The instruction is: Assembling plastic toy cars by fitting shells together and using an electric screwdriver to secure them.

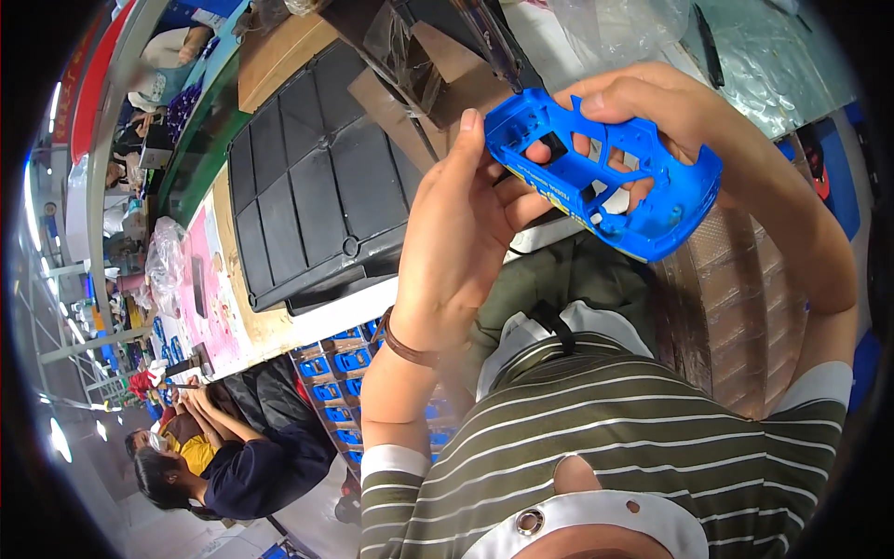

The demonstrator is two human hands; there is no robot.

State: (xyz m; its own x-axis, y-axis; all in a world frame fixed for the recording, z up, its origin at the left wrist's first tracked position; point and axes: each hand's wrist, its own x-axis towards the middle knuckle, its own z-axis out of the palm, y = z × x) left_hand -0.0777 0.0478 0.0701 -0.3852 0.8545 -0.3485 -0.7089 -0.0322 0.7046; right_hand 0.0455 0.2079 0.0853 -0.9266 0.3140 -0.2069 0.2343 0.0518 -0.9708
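1. Factory room, pale bench point(349, 320) in front of me; black crate point(317, 168) on it, clear bag point(168, 265) farther left.
2. Shell point(677, 202), blue, car-shaped, held up over the bench's near edge, tilted, hollow inside toward me.
3. My right hand point(666, 101) is clamped on the shell: thumb over its far edge, fingers behind.
4. My left hand point(447, 228) is closed on the shell's left end, thumb up by the end, fingers curled under.
5. Progress: shell body looks formed, side marking already on, so I'd call those done. Window openings are bare, nothing fitted in them that I can make out. Looks like mid-handling; shell not set down yet. Whether anything else is left on it, can't tell.
6. Count: one shell in hand, two hands on it, one crate, one clear bag.
7. Blue parts point(352, 361) in a rack low by my left arm: more than five, exact number hidden; finished or waiting, can't tell.
8. Co-workers point(270, 473) at lower left: two.
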